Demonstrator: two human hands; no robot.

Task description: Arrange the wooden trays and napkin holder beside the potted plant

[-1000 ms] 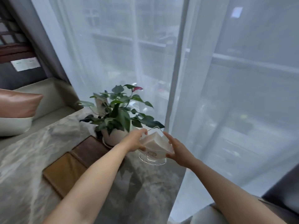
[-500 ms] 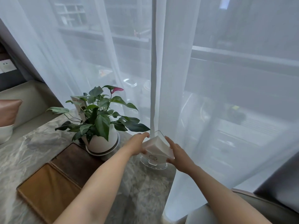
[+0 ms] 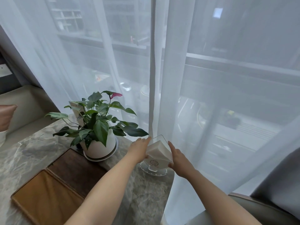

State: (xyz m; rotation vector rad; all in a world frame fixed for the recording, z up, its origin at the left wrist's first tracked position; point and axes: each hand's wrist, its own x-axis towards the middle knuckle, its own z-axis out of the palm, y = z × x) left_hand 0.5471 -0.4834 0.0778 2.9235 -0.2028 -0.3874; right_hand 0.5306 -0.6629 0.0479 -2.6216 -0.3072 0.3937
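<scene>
A clear napkin holder with white napkins stands on its round base near the marble table's far right corner, to the right of the potted plant. My left hand presses its left side and my right hand its right side, so both grip it. A dark wooden tray lies in front of the plant's white pot. A lighter brown tray lies against its near-left side.
The marble table ends just right of the holder, where a sheer white curtain hangs. A beige bench with a brown cushion sits at left. A grey chair edge shows at bottom right.
The view has swung right and slightly closer. Both hands stay on the napkin holder, which sits in the same spot beside the plant.
</scene>
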